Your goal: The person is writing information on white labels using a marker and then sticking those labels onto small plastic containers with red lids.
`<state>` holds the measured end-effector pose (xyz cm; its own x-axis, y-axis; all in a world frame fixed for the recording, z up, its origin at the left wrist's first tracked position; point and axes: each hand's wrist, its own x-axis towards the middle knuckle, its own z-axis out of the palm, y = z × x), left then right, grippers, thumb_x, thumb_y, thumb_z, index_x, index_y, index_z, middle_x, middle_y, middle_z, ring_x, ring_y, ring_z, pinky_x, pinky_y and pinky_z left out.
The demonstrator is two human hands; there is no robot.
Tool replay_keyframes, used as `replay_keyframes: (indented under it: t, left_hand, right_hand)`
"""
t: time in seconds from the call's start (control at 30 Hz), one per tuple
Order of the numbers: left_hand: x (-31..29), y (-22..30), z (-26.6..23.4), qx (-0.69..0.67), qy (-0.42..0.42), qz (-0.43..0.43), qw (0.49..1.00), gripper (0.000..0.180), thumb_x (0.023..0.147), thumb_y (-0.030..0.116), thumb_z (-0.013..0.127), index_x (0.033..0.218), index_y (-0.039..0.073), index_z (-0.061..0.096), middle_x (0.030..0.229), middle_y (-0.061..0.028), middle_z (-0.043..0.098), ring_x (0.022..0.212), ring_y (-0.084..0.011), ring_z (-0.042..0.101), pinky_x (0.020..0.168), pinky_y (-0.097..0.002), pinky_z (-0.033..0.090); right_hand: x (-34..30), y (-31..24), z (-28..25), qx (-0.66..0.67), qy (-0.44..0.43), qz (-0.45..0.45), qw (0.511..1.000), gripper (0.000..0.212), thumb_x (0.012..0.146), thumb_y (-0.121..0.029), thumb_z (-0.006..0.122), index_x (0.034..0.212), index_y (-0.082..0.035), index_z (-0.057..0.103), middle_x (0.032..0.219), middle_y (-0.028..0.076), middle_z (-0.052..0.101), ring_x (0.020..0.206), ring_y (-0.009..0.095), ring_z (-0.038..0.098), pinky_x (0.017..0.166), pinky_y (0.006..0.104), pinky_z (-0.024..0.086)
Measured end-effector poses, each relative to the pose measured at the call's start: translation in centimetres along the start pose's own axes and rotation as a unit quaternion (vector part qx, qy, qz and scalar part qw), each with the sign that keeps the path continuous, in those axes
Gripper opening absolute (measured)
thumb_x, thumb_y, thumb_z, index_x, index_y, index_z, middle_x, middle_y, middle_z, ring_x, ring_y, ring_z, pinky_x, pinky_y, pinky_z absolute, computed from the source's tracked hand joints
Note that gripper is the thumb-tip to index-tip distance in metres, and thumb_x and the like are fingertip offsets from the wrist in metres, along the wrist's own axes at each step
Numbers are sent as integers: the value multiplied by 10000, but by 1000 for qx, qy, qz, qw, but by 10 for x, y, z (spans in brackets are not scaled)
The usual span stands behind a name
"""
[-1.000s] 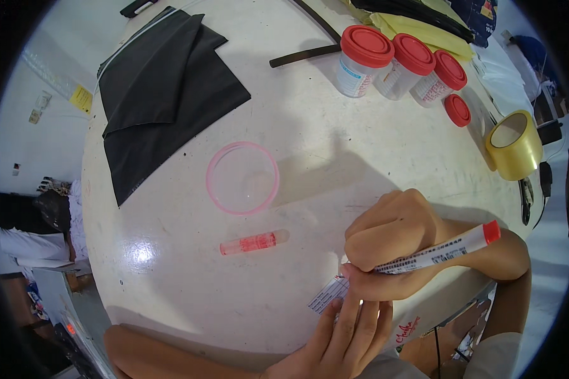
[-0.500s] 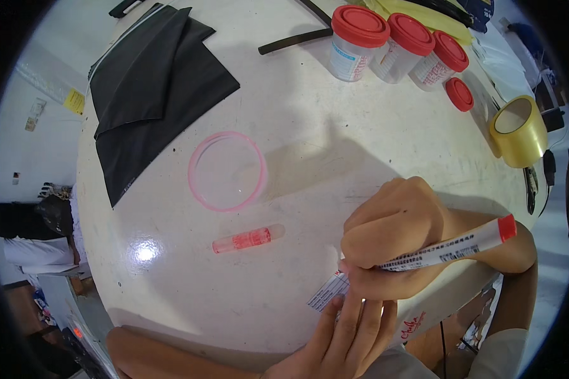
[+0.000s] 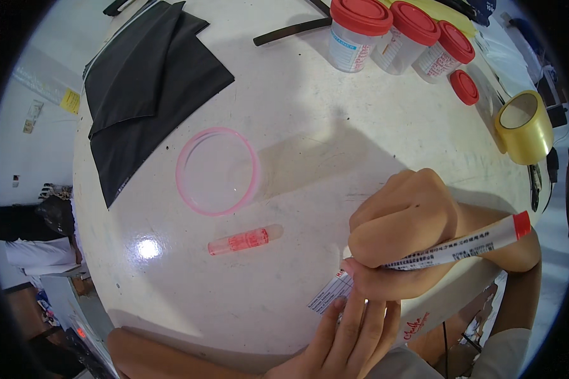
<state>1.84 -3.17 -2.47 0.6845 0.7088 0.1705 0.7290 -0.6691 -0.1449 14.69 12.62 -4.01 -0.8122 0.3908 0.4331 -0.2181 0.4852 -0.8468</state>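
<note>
My right hand [image 3: 401, 230] is closed around a white marker [image 3: 468, 246] with a red end. The marker's tip is hidden under the fist. Beneath it, a small white label [image 3: 330, 292] with printed lines lies on the table near its front edge. My left hand [image 3: 344, 338] rests with its fingers stretched out, the fingertips pressing the label's lower edge. To the left of both hands lies a clear tube [image 3: 246, 240] with a pinkish-red section. Farther back stands a round clear container [image 3: 216, 211] with a pink rim.
Three clear specimen cups [image 3: 354, 47] with red lids stand at the far right, beside a loose red cap [image 3: 464, 87]. A roll of yellowish tape [image 3: 525, 142] is at the right edge. Folded black cloth [image 3: 145, 95] covers the far left, and a black strip [image 3: 294, 30] lies at the back.
The view has shifted slightly, so the cups and cloth sit a little higher in the picture. The right hand still grips the marker over the label, and the left stays on it.
</note>
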Motion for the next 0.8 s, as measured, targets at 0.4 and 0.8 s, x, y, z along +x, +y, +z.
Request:
replay_keyframes:
  t: [0.4, 0.8]
  left_hand:
    - [3, -4, 3, -23, 16, 27, 999, 294, 905, 165, 484, 1144, 71, 627, 1179, -142, 596, 1041, -261, 629, 839, -309, 534]
    - [3, -3, -2, 0, 16, -1, 1000, 268, 912, 168, 496, 1125, 93, 640, 1121, -110, 610, 985, -226, 643, 831, -300, 541]
  right_hand:
    - [-4, -7, -7, -36, -4, 19, 999, 186, 672, 78, 674, 745, -18, 533, 488, 70, 509, 345, 192, 479, 323, 266, 312]
    - [0, -1, -2, 27, 10, -25, 999, 229, 645, 100, 681, 817, 6, 562, 515, 92, 543, 362, 193, 515, 334, 254, 351]
